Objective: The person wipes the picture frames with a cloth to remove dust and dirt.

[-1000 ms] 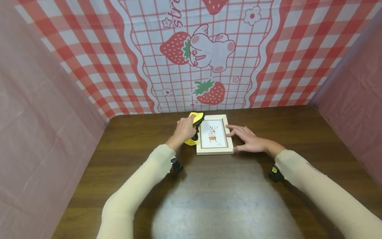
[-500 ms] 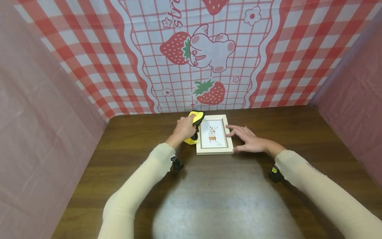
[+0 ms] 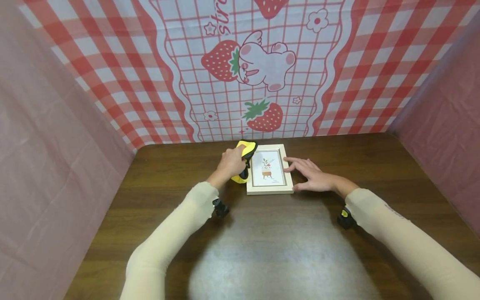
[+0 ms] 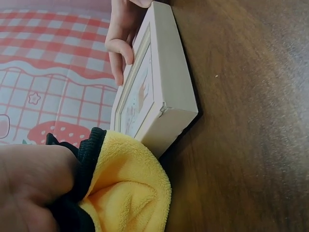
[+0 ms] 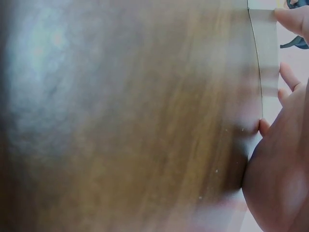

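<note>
Tabletop (image 3: pixel 281 250) holds picture frame (image 3: pixel 268 171) between hands (image 3: pixel 231 162); left (image 4: pixel 34 181) grips cloth (image 4: pixel 130 188), right (image 3: pixel 311 177), spread, touches frame.

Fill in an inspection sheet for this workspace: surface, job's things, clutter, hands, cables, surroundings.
Surface: brown wood-grain table, glare on its near part, small pale specks in the wrist views.
Job's things: cream picture frame, picture side up, rough mark at one corner; yellow cloth with black edging, at the frame's left side.
Clutter: nothing seen.
Left hand: grips the cloth.
Right hand: fingers touch the frame's right side.
Cables: nothing seen.
Surroundings: red-and-white strawberry-print backdrop behind, pink fabric on both sides.
</note>
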The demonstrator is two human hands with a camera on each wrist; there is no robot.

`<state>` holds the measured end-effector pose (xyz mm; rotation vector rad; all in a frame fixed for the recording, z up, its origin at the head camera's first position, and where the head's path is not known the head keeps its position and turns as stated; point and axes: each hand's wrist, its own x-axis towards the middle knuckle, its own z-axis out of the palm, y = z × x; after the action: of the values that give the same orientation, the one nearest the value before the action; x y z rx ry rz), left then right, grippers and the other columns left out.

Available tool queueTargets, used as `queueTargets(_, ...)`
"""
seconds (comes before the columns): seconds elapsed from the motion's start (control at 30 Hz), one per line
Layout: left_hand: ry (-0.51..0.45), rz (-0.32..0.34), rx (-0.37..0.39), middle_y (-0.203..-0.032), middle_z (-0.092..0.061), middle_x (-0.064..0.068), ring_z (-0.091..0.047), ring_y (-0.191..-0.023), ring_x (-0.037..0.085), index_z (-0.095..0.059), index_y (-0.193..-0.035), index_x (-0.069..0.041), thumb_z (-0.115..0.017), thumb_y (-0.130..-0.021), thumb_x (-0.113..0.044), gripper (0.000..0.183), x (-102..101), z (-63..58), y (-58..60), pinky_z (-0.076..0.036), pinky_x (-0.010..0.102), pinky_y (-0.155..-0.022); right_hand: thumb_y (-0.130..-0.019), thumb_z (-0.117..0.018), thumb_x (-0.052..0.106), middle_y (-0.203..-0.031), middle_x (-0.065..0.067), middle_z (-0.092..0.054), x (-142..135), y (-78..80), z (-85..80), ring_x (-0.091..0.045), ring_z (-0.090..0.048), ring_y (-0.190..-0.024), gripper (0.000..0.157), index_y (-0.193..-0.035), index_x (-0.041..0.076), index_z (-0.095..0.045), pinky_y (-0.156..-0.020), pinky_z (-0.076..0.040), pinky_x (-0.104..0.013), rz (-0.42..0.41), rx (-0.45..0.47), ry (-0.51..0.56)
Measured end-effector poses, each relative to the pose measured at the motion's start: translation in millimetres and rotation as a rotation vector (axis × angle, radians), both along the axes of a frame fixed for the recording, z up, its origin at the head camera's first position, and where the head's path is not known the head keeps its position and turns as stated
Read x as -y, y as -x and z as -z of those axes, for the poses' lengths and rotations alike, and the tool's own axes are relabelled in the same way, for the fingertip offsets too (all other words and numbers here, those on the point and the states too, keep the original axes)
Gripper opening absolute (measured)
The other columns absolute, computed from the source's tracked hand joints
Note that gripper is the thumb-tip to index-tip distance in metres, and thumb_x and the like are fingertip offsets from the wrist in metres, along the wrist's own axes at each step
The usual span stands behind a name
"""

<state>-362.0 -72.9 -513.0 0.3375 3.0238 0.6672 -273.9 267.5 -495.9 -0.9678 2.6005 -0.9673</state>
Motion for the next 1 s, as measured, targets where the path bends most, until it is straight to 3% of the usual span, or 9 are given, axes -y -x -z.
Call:
queueTargets(0.27,-0.006,0.014,0.003,-0.125,-0.081,0.01,-0.074,-0.106,0.034,-0.063,-0.155,-0.026,-0.074,-0.094,-0.014,0.064,2.5,1.7,-9.9,-0.065,0.049,-0.088,-0.096,-0.085,0.04,-0.187,-0.015,-0.028,0.6,1.4,0.6,-0.05,-0.02,-0.172,0.052,-0.141,0.027,-0.062,-0.134,0.003,-0.086,0.022,0.023,-0.018)
queueTargets(0.53,-0.005,0.038,0.013,-0.126,-0.081,0.011,-0.076,-0.105,0.032,-0.06,-0.158,-0.025,-0.074,-0.096,-0.013,0.065,4.9,-0.4,-38.3,-0.067,0.048,-0.088,-0.095,-0.086,0.041,-0.185,-0.016,-0.03,-1.6,1.2,1.9,-0.053,-0.022,-0.169,0.055,-0.141,0.023,-0.062,-0.13,0.001,-0.09,-0.006,-0.008,0.002)
queueTargets(0.67,0.005,0.06,0.017,-0.127,-0.082,0.011,-0.077,-0.108,0.034,-0.06,-0.158,-0.023,-0.075,-0.097,-0.014,0.064,7.2,-2.7,-53.7,-0.068,0.05,-0.09,-0.096,-0.084,0.036,-0.185,-0.021,-0.028,4.4,-5.8,-10.6,-0.055,-0.021,-0.169,0.055,-0.142,0.017,-0.063,-0.131,0.003,-0.09,0.003,0.024,-0.018)
queueTargets(0.9,-0.003,0.095,0.0,-0.123,-0.083,0.012,-0.078,-0.103,0.032,-0.061,-0.157,-0.022,-0.076,-0.095,-0.014,0.065,9.6,2.3,-71.5,-0.069,0.047,-0.085,-0.096,-0.085,0.042,-0.184,-0.015,-0.031,-1.5,1.6,4.5,-0.05,-0.024,-0.169,0.054,-0.141,0.024,-0.062,-0.131,0.0,-0.09,-0.006,-0.024,0.003)
queueTargets(1.0,-0.009,0.1,-0.011,-0.121,-0.083,0.011,-0.078,-0.102,0.032,-0.062,-0.156,-0.022,-0.077,-0.093,-0.014,0.065,11.7,6.1,-78.8,-0.068,0.046,-0.083,-0.095,-0.085,0.043,-0.183,-0.017,-0.033,-0.6,-0.3,1.9,-0.052,-0.025,-0.167,0.055,-0.142,0.022,-0.062,-0.129,-0.001,-0.091,-0.018,-0.026,0.017)
